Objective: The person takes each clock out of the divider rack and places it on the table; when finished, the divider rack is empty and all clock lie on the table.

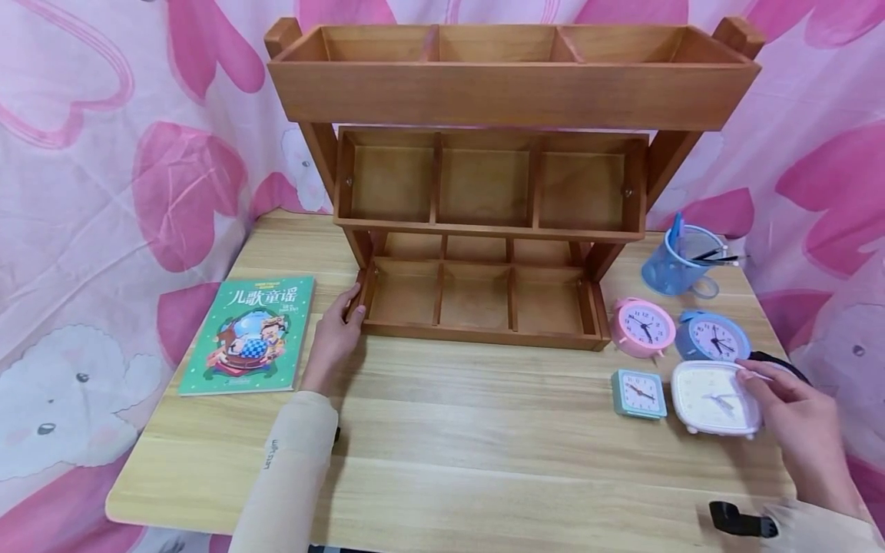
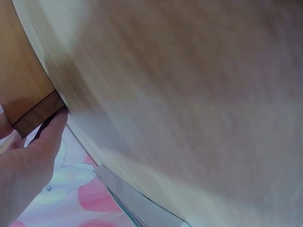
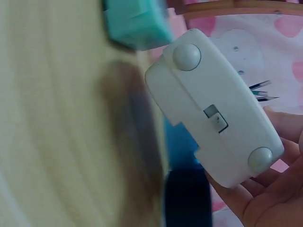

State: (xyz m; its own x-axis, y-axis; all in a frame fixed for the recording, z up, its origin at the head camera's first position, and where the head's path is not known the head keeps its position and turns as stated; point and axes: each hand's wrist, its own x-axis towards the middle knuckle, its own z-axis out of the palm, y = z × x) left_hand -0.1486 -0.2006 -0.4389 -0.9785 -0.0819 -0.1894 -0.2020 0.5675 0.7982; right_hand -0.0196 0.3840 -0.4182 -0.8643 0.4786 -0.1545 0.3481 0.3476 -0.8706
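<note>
My right hand holds a white alarm clock by its right side, thumb on the top edge. In the right wrist view the underside of the white clock, with two round feet and a small switch, faces the camera, raised off the table. My left hand grips the lower left corner of a brown wooden tiered shelf, thumb in front. The left wrist view shows the fingers around the shelf's end. Close by the white clock stand a teal square clock, a blue alarm clock and a pink alarm clock.
A green children's book lies on the wooden table left of my left hand. Behind the clocks is a blue mesh pen cup with pens. A pink heart-patterned curtain surrounds the table. A black object lies behind the white clock.
</note>
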